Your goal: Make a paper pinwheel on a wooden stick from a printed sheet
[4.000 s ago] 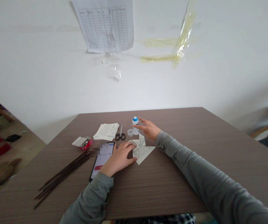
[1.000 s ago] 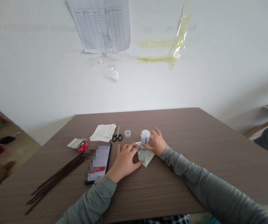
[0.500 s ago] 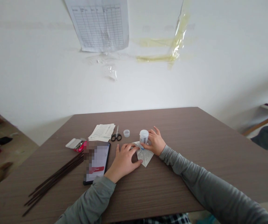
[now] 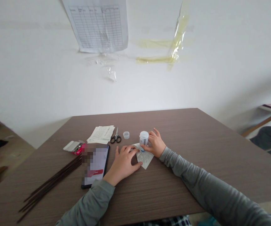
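Observation:
A small white plastic bottle [image 4: 144, 138] with printing on its side stands upright on a folded piece of printed paper [image 4: 146, 160]. My right hand [image 4: 156, 144] grips the bottle from the right, its thumb in front and fingers behind. My left hand [image 4: 124, 164] lies at the paper's left side, with thumb and fingers spread apart and their tips touching the paper. Part of the paper is hidden under the bottle and my fingers. Beyond my left hand, a small translucent cap [image 4: 126, 135] sits beside black-handled scissors [image 4: 116, 138].
Left of my hands lie a phone [image 4: 97, 166], thin dark sticks [image 4: 52, 185], an opened red-and-white box [image 4: 75, 147] and a stack of printed papers [image 4: 100, 134]. The brown table [image 4: 185, 125] meets a white wall. A person's leg [image 4: 267, 138] shows at far right.
The whole view has shifted slightly, so everything sits a little further left. Both hands keep nearly the same places at the paper and bottle.

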`<state>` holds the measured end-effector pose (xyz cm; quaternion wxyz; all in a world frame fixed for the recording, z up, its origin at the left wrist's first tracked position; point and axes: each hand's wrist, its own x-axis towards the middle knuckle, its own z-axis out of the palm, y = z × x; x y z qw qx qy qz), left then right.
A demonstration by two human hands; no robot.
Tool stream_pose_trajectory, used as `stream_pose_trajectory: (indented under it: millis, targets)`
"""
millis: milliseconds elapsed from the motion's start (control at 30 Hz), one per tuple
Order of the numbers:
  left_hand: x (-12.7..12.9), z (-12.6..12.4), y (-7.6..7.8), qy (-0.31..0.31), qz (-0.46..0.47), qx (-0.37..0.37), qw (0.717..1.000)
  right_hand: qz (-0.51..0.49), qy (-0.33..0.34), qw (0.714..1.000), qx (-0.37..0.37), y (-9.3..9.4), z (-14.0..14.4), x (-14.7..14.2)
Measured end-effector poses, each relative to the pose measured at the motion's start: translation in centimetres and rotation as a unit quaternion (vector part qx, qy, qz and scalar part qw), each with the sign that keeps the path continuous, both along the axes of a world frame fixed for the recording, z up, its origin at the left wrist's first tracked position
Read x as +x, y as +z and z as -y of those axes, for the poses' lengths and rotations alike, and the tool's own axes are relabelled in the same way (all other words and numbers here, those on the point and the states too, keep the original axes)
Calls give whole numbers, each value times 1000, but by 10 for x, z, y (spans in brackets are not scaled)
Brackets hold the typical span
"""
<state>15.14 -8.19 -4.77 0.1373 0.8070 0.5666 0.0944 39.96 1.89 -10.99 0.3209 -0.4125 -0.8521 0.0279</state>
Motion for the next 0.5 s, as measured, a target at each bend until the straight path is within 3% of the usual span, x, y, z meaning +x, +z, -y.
stream_pose_trajectory:
  millis: [167,267,400,500]
  targets:
    - [-1,0,0,-1,2,6,1000,-37,2,999,-5,-4,-2,0]
    - [-2,0,0,-5,6,5,1000,-118,-5,993,-18,-7,-5,5]
    - [-3,0,-2,-10,10,5,1000,-302,-23,949,-87,-9,-9,13]
    - [-4,0,-2,-13,12,9,1000,-387,-14,911,-143,-8,-11,16]
